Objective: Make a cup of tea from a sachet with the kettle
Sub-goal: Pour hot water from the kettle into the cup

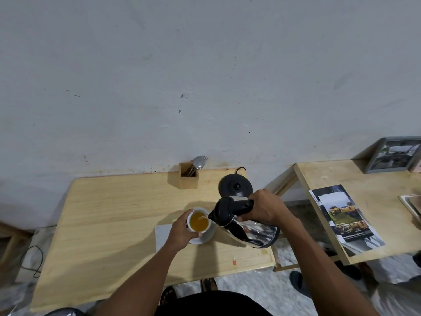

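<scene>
pour in progress. your right hand [262, 209] is closed tight around the black handle of the steel kettle [248, 226], which is tipped with its spout over the white cup [198, 221]; a thin stream runs into amber liquid that already sits near the rim. your left hand [182, 229] is wrapped partway round the near-left side of the cup, fingers curled on its wall, thumb side toward the rim. cup sits on a white saucer [206, 238] toward the front right part of the desk [109, 224], with a pale mat [163, 236] just under and left of it. kettle base [235, 185] stands empty at the back right corner, cutlery box [188, 176] just left of it against the back edge.

handling notes: kettle judged heavy and sloshing, polished body likely hot, so keep the grip on the handle only. cup looks ceramic: rigid, breakable, smooth-sided, and its wall will heat fast where your left grip touches it. it is nearly full, so level the kettle soon. sachet not visible in the cup; cannot tell whether it is submerged.
</scene>
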